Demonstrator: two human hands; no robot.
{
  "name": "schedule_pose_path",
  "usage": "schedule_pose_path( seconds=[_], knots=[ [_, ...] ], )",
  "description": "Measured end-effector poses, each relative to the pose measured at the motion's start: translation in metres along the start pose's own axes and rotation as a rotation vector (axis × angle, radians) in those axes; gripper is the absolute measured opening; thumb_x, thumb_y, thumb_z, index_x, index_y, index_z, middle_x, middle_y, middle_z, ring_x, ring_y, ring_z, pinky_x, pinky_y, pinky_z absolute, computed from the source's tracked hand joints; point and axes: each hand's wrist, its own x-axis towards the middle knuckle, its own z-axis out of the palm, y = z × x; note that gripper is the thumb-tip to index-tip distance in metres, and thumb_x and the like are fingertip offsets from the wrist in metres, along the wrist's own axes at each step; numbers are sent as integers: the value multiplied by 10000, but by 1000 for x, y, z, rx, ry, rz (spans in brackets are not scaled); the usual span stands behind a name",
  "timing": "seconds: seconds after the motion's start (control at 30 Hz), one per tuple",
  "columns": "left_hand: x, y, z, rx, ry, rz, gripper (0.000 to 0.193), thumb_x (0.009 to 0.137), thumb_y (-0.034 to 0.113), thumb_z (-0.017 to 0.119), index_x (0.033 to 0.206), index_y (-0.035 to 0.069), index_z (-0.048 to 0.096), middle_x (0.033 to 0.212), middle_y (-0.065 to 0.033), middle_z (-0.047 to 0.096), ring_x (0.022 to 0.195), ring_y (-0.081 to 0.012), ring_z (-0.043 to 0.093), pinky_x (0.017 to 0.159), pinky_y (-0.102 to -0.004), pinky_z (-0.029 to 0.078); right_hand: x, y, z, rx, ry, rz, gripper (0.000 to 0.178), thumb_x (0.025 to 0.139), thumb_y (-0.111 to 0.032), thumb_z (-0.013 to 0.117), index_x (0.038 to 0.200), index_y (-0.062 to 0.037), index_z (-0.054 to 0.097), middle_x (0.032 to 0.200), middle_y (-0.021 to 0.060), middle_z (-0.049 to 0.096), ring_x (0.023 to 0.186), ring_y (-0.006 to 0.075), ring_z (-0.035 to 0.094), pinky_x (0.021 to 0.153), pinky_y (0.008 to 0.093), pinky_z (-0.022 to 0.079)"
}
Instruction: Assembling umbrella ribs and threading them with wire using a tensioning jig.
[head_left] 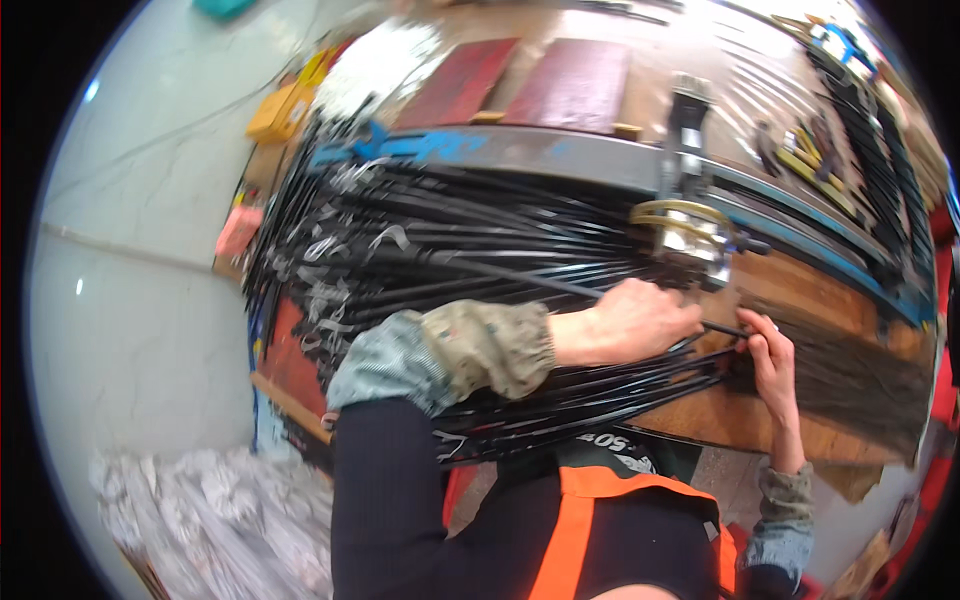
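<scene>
The left hand (pixel 645 322) appears closed around a slim black rod (pixel 722 329), and the right hand (pixel 770 355) pinches it near its tip (motion blur softens the fingertips), just below the metal fixture (pixel 692 245) on the bench. Should the left hold slacken, the rod could twist or slide, and its long tail might snag among the piled black rods (pixel 480 215).

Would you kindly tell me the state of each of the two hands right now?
Left hand: closed, holding a thin black rod.
Right hand: closed, fingertips pinching the same rod farther to the right.
</scene>
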Motion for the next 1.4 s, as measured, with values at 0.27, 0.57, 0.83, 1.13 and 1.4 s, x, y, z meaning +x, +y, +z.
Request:
schedule_pose_path(
  seconds=[0.27,0.57,0.83,1.13,1.4],
  knots=[
    [13,12,-18,125,171,30,112,957,220,624,984,111,617,683,-84,584,539,-293,629,432,-411,489,9,-8,-1,-99,175,-201,320,934,-198,622,1210,-48,678,763,115,584,723,278,553,705,396,485],
    [34,36,-53,-266,-301,-95,169,977,178,582,953,27,655,745,-195,639,665,-400,642,570,-443,477,-16,0,-35,-592,230,-806,479,818,-145,660,1285,-52,605,744,14,534,680,188,551,561,331,495],
    [56,52,-53,29,-120,36,159,981,208,573,935,57,584,746,-168,645,684,-396,641,577,-482,482,-22,-2,-38,-373,391,-549,537,812,-19,692,1337,-50,584,722,88,565,632,215,581,510,330,490],
    [80,63,-43,-18,-150,55,158,987,201,567,960,48,597,764,-181,645,687,-399,639,568,-478,475,-33,3,-53,46,243,-224,476,907,-91,636,1372,-57,540,790,123,633,760,294,632,673,398,513],
    [75,58,-50,-182,-357,-8,188,977,206,584,900,35,595,713,-186,627,666,-401,636,565,-481,469,-42,1,-59,-393,55,-477,562,894,-181,676,1416,-78,497,855,115,608,767,267,625,584,385,538]
  ],
)
